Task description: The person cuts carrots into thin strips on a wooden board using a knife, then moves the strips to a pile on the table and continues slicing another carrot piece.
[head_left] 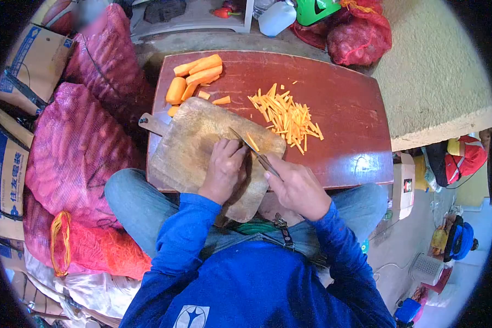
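My right hand (298,187) is wrapped round the handle of a knife (261,157), its blade pointing up and left over the wooden cutting board (194,128). A thin carrot strip (252,141) lies against the blade. Close beside the blade, my left hand (224,170) presses on the board with its fingers curled. Whatever is under those fingers is hidden. Past the board's upper edge lie several large carrot pieces (205,74). A loose pile of carrot sticks (287,116) rests to the right of the board.
The board lies on a low red-brown table (350,109), overhanging its near edge by my crossed legs. Full pink mesh sacks (82,153) and cardboard boxes (5,169) stand on the left. Behind the table are a white jug (277,19) and a red mesh bag (361,41).
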Motion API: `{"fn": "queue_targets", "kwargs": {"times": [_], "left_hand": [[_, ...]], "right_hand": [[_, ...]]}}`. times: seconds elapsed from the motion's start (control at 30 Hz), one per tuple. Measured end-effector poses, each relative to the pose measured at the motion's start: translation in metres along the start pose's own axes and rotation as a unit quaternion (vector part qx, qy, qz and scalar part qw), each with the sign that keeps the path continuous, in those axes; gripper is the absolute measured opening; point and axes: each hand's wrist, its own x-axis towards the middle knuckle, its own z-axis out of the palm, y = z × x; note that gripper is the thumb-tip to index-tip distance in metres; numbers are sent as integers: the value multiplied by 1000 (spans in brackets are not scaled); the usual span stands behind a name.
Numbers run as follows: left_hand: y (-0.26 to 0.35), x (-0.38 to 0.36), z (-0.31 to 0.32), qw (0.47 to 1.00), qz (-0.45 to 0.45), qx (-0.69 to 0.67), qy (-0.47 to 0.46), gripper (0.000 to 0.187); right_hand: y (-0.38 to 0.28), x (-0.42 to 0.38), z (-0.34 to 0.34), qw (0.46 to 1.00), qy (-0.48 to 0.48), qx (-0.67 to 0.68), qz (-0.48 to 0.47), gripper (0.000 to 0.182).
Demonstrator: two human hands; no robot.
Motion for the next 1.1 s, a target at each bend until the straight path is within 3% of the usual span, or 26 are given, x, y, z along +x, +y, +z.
{"fn": "queue_targets", "kwargs": {"times": [0.03, 0.13, 0.33, 0.53, 0.83, 0.93, 1.1], "left_hand": [[2, -2, 1, 1000, 2, -1, -2, 31], [-3, -1, 4, 1000, -12, 8, 9, 31], [-3, -5, 1, 1000, -4, 4, -25, 32], [0, -3, -1, 1000, -14, 11, -2, 31], [-2, -4, -1, 999, -36, 35, -15, 24], [2, -2, -2, 999, -28, 17, 10, 20], [-3, -2, 4, 999, -21, 21, 28, 13]], "right_hand": [[-3, 2, -3, 999, -32, -7, 24, 50], [-5, -8, -5, 999, 28, 15, -27, 46], [-1, 3, -5, 1000, -2, 0, -7, 43], [1, -1, 2, 1000, 13, -16, -16, 44], [-3, -7, 3, 999, 28, 11, -14, 41], [-9, -2, -5, 999, -20, -33, -4, 43], [2, 2, -3, 999, 5, 0, -34, 41]]}}
